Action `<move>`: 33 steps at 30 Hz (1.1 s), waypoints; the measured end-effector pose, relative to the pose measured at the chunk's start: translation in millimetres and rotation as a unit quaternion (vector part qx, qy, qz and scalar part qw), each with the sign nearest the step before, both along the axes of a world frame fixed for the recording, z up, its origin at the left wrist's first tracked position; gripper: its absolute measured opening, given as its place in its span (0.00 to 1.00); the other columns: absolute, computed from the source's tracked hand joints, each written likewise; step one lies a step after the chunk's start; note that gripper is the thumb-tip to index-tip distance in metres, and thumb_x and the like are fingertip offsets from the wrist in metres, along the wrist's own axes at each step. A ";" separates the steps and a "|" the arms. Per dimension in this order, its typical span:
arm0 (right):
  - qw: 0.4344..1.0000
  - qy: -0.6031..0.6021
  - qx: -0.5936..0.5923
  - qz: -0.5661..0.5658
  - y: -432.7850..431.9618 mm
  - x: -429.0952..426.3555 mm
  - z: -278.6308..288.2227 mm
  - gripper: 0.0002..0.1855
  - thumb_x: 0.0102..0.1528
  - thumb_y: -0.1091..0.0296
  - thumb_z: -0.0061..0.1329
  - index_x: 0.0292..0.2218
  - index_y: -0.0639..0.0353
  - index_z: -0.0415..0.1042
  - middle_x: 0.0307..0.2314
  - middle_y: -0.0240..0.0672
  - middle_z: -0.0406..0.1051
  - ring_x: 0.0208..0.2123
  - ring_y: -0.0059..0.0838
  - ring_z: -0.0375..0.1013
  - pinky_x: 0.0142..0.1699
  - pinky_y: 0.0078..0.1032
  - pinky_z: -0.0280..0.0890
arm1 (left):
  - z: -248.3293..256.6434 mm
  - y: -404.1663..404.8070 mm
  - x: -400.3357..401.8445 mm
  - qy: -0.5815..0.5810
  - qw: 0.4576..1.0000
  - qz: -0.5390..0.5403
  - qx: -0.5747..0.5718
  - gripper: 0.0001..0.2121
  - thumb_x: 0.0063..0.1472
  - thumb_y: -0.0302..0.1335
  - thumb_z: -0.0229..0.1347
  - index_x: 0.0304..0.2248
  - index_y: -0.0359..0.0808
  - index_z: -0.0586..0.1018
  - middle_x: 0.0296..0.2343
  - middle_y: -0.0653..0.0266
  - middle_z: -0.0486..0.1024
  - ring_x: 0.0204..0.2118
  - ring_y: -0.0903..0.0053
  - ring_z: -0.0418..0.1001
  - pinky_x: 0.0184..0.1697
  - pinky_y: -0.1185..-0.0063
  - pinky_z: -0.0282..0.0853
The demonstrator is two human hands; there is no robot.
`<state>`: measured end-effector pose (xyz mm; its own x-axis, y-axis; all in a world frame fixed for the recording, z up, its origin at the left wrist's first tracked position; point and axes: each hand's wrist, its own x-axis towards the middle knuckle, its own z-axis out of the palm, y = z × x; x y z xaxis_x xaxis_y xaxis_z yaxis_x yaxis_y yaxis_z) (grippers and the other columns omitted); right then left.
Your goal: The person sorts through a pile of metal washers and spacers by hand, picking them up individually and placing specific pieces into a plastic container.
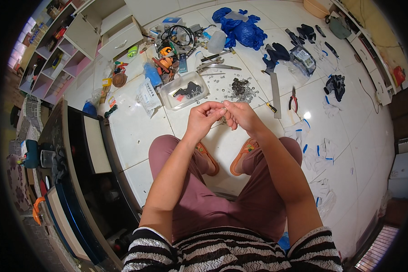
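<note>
Above the tiled floor, between my knees, both hands meet at the fingertips. My left hand (205, 117) pinches a small metal piece (224, 108), perhaps a nut or washer; the fingers mostly cover it. The fingertips of my right hand (242, 117) grip the same piece from the other side. Just beyond them lies a heap of dark nuts (240, 85) with silver washers and nuts (247, 96) spread around it. Partly hidden below my hands is a small brassy pile (222, 120). A clear plastic container (166, 98) with dark pieces inside stands to the left.
Right of the heap lie a steel ruler-like strip (275, 98), a yellow-black screwdriver (271, 107) and red-handled pliers (293, 102). White gloves (318, 154) line the right side. Tools and cables (170, 57) crowd the far left, near an open drawer (122, 40). A black cabinet (98, 146) stands left.
</note>
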<state>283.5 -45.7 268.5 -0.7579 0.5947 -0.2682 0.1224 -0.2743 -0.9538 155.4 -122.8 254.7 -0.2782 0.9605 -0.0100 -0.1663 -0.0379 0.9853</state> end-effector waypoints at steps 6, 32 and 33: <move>1.000 0.013 -0.022 -0.003 -3.8 -1.8 8.7 0.21 0.51 0.54 0.35 0.17 0.61 0.63 0.10 0.29 0.59 0.12 0.15 0.57 0.17 0.12 0.54 | 2.7 -0.4 -0.7 -0.007 1.000 0.001 0.008 0.06 0.48 0.23 0.52 0.28 0.30 0.72 0.20 0.70 0.70 0.23 0.90 0.65 0.27 0.89 0.62; 0.996 0.036 0.037 -0.072 -9.7 0.3 12.6 0.20 0.51 0.55 0.35 0.16 0.61 0.62 0.09 0.29 0.59 0.10 0.15 0.56 0.16 0.12 0.52 | 13.6 -1.2 5.4 -0.002 1.000 0.005 0.013 0.07 0.48 0.22 0.51 0.29 0.30 0.72 0.22 0.67 0.70 0.24 0.88 0.67 0.29 0.88 0.63; 0.997 0.040 0.041 -0.059 -9.6 1.7 12.6 0.20 0.51 0.55 0.35 0.17 0.62 0.62 0.09 0.28 0.59 0.10 0.15 0.56 0.16 0.12 0.52 | 13.9 -1.9 6.5 -0.017 1.000 0.000 0.015 0.07 0.48 0.22 0.52 0.29 0.30 0.72 0.22 0.68 0.70 0.23 0.88 0.66 0.28 0.88 0.62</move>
